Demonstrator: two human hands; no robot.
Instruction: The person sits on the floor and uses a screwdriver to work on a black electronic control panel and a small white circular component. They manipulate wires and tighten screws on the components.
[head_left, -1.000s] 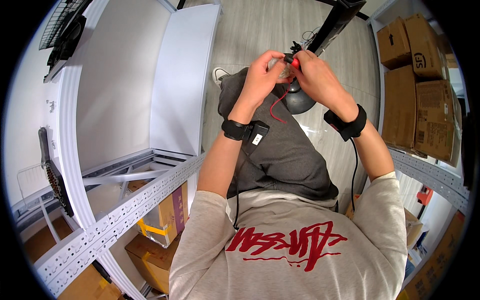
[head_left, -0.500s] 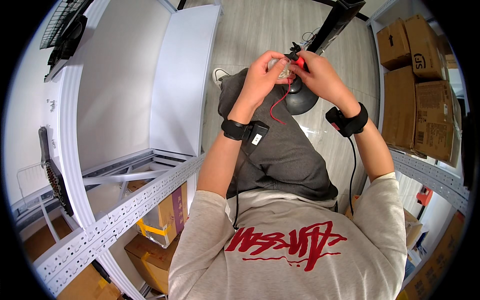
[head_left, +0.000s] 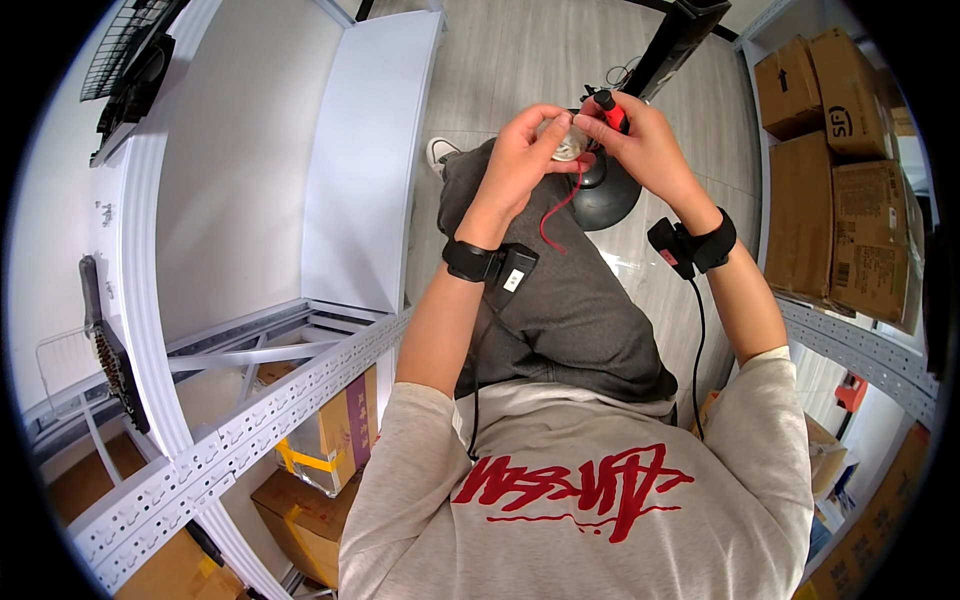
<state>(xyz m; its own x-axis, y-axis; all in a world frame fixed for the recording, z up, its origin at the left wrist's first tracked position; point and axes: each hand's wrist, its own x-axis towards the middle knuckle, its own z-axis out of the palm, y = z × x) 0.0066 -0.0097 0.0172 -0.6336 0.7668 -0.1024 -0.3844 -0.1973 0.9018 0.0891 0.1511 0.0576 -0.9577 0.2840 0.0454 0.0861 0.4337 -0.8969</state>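
A round piece (head_left: 569,149) and a red tool (head_left: 611,111), held close together above the knee.
The round piece is pale and glossy, looks partly clear, and is partly hidden by fingers; a thin red cord (head_left: 552,213) hangs near it in a loose curve over the grey trousers (head_left: 575,290). The tool has a red body and a black end, the black end pointing far and left. The left grip (head_left: 528,148) grasps the round piece, which lies to its right, between thumb and fingers. The right grip (head_left: 640,143) is closed around the tool, which sits at its far left side; its thumb tip comes near the left thumb, and whether it also pinches something small there I cannot tell. Just beyond the trousers, a black base (head_left: 607,207) stands on the floor (head_left: 490,75).
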